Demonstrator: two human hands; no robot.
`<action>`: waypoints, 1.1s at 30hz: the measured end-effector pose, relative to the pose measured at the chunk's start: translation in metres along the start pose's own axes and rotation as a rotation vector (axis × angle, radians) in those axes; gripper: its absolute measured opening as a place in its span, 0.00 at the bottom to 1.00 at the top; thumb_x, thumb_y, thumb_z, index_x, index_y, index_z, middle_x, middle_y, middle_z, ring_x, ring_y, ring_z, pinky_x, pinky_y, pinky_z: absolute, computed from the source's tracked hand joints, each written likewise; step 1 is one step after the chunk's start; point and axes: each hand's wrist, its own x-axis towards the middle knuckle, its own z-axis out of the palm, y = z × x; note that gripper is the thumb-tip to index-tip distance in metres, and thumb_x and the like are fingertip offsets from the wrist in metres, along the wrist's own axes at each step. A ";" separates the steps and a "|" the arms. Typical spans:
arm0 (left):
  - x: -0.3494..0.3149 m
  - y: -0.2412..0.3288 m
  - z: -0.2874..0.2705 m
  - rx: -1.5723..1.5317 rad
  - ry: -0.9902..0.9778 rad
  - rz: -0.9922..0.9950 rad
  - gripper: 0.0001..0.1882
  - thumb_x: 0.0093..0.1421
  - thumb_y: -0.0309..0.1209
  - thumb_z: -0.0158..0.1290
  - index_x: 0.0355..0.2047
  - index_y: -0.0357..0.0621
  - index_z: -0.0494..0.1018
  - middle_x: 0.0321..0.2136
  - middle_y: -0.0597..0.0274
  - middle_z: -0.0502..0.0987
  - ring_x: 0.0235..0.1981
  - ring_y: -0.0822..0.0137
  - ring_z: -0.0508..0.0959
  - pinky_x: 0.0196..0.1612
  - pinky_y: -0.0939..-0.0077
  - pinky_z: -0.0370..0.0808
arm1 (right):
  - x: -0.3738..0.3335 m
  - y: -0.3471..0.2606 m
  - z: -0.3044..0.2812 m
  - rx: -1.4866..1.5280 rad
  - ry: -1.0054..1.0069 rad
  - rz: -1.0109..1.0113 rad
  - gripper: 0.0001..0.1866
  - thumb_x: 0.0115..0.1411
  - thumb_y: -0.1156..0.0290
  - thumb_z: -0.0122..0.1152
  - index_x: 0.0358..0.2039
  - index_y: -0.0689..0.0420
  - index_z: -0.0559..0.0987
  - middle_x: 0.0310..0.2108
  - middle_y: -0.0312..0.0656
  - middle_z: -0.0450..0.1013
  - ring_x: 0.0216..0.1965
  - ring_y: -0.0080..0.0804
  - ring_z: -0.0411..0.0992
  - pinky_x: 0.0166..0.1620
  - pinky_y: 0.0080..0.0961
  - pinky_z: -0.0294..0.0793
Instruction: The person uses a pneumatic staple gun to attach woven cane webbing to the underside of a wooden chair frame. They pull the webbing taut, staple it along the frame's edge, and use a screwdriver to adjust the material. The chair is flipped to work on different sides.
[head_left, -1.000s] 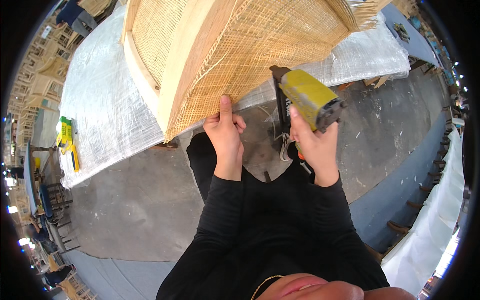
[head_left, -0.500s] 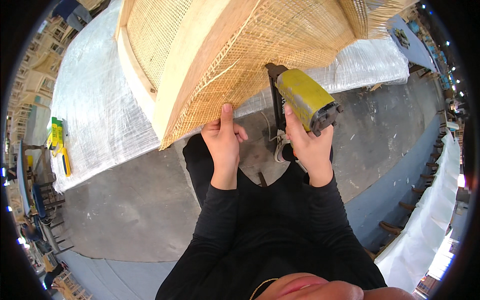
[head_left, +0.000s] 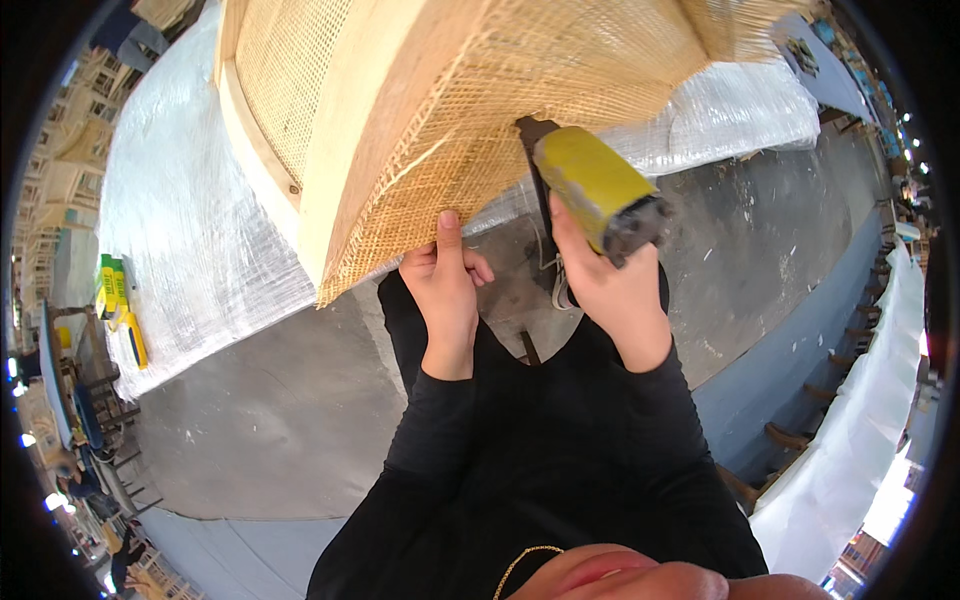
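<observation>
A pale wooden frame (head_left: 345,160) with woven cane webbing (head_left: 480,140) over its side rises in front of me. My left hand (head_left: 445,280) pinches the lower edge of the webbing, thumb on top and fingers beneath. In my right hand (head_left: 615,290) is a yellow and black staple gun (head_left: 592,180), gripped by its handle. The dark nose of the gun meets or nearly meets the webbing to the right of my left hand; whether it touches, I cannot tell. Frayed cane strands stick out at the webbing's far right end.
Under the frame is a table wrapped in clear plastic film (head_left: 190,230). A yellow-handled cutter (head_left: 132,338) and a green and yellow box (head_left: 112,285) lie at its left edge. Wooden legs (head_left: 790,437) line the right side, beside white sheeting (head_left: 850,490).
The staple gun and my right hand have moved slightly left and up along the webbing. My left hand keeps its pinch, and the frame appears shifted a little left.
</observation>
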 end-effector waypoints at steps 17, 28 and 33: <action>0.002 -0.006 -0.008 -0.081 0.025 0.031 0.27 0.73 0.50 0.55 0.20 0.46 0.71 0.11 0.65 0.71 0.11 0.77 0.66 0.17 0.81 0.60 | -0.003 -0.014 0.003 0.518 0.085 0.371 0.11 0.63 0.76 0.69 0.45 0.66 0.82 0.40 0.41 0.83 0.40 0.29 0.81 0.44 0.27 0.77; -0.002 0.006 -0.005 0.016 0.025 0.025 0.32 0.74 0.49 0.53 0.13 0.49 0.67 0.08 0.65 0.67 0.09 0.75 0.64 0.16 0.78 0.59 | -0.009 -0.014 0.007 0.169 -0.029 0.208 0.11 0.64 0.82 0.64 0.47 0.67 0.83 0.47 0.46 0.83 0.47 0.33 0.82 0.49 0.28 0.78; 0.001 0.006 -0.012 -0.030 -0.045 0.000 0.29 0.74 0.47 0.54 0.17 0.46 0.69 0.10 0.64 0.70 0.12 0.75 0.67 0.18 0.79 0.62 | 0.000 0.006 0.012 -0.066 0.084 -0.143 0.11 0.55 0.76 0.72 0.40 0.53 0.86 0.37 0.40 0.81 0.34 0.44 0.80 0.38 0.34 0.76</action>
